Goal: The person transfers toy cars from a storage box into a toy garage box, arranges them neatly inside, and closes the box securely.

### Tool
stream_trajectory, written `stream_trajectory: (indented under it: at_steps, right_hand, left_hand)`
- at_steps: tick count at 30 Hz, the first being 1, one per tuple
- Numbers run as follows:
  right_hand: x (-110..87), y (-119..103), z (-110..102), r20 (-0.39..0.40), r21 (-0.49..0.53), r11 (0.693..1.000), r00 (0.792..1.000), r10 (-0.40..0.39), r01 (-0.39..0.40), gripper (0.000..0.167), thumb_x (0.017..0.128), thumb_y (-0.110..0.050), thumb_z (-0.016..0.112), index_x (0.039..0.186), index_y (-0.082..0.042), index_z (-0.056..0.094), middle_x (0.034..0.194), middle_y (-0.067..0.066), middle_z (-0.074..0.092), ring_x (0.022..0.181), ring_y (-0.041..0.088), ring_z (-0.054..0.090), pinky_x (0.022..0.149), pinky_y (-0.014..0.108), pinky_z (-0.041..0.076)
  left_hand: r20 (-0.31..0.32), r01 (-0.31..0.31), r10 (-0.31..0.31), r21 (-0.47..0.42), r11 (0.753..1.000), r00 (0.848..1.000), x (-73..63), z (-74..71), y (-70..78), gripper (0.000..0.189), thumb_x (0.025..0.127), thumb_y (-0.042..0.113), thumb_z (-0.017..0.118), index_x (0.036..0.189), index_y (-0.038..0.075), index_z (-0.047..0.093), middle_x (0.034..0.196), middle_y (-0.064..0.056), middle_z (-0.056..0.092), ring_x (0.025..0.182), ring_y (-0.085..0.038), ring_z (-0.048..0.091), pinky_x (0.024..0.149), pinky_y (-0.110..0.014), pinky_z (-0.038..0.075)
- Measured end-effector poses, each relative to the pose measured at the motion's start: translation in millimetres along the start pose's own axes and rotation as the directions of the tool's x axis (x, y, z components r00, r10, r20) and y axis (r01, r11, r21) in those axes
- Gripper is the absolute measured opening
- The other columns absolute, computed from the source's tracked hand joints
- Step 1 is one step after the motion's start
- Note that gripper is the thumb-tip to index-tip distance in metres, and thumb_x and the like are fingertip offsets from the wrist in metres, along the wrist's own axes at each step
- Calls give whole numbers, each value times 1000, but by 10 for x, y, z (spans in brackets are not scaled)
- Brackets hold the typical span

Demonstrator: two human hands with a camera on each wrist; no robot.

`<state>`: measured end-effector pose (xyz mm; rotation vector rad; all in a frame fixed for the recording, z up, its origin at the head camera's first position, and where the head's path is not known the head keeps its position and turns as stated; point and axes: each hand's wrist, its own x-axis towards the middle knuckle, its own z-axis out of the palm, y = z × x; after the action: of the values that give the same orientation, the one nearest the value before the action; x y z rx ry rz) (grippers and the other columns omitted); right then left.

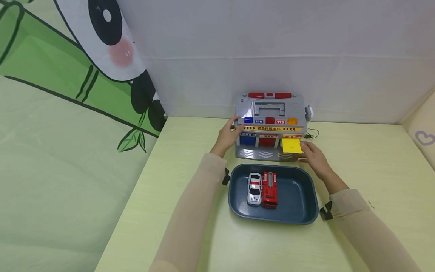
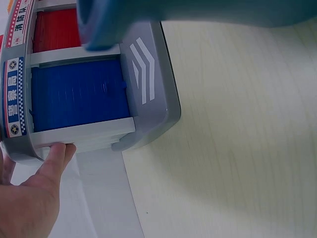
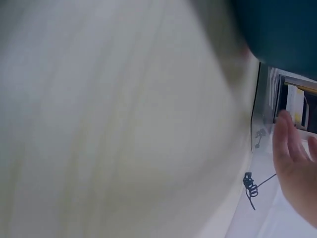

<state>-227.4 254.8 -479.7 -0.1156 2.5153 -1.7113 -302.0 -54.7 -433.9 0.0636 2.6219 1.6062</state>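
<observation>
A grey toy rescue station stands against the wall, with a blue door and a red door down. Its yellow door is swung outward at the right bay. My left hand rests on the station's left side, fingers fairly straight against the wall below the roof. Beside the yellow door is my right hand, fingers extended toward the bay. In the right wrist view a white thing with a yellow patch shows inside the opening, close to my fingertips; its kind is unclear.
In front of the station sits a dark blue tray, holding a silver-white toy car and a red toy fire truck side by side. A coiled black cord lies right of the station.
</observation>
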Motion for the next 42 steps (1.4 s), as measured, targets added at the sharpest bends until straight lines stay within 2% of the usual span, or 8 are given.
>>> stream_trajectory:
  at_steps: [7,14,18,21,27,32,38,42]
  right_hand:
    - [10,-47,11,-151,-185,982,986,-75,47,60,103,-37,47,146,2,33,137,28,47,117,44,52,92,53,47]
    - [45,-106,54,-190,-212,975,976,-105,64,67,98,-25,60,149,2,25,141,28,40,120,45,49,94,56,44]
    - [128,-145,36,-190,-293,952,970,-152,92,79,92,-16,68,152,-2,19,141,28,38,121,45,45,96,56,42]
    - [203,-216,12,-160,-397,909,965,-208,130,88,87,-11,73,154,-3,16,147,27,31,125,45,39,100,58,38]
    - [322,-345,-18,-80,-597,784,961,-266,168,93,80,-7,79,152,1,20,157,23,15,138,46,20,110,57,22]
    - [412,-348,5,-54,-691,691,938,-342,212,92,75,-7,83,148,5,26,152,24,25,133,45,25,111,53,23]
    - [470,-292,38,-91,-748,623,894,-439,230,89,70,-7,88,140,8,35,140,26,36,125,44,33,104,55,32]
    - [487,-282,35,-98,-787,575,875,-474,223,89,68,-12,91,137,7,38,135,25,38,121,42,37,99,57,35]
  left_hand:
    - [3,1,-1,5,1000,1000,-1,-11,6,50,99,43,55,145,30,43,144,-12,48,127,-31,48,97,-49,45]
    - [16,7,-7,12,1000,1000,-22,-15,22,50,99,44,54,146,30,42,145,-12,46,128,-31,47,97,-49,45]
    - [17,12,-12,7,1000,1000,-29,-14,22,50,99,44,54,146,31,42,145,-12,47,127,-31,47,97,-49,45]
    - [13,12,-12,0,1000,1000,-24,-15,19,50,99,45,54,146,31,42,144,-11,47,127,-31,48,98,-49,45]
    - [13,8,-8,0,1000,1000,-19,-21,16,51,99,44,55,146,30,42,144,-11,47,127,-30,48,98,-48,45]
    - [15,12,-12,7,1000,1000,-19,-17,13,50,99,44,54,146,30,42,145,-10,47,127,-30,47,98,-47,45]
    - [12,9,-9,8,1000,1000,-26,-18,20,50,99,44,54,146,30,42,144,-11,47,127,-30,48,97,-48,45]
    - [7,7,-8,6,1000,1000,-22,-19,27,50,99,43,55,146,30,42,144,-10,47,127,-30,48,97,-48,45]
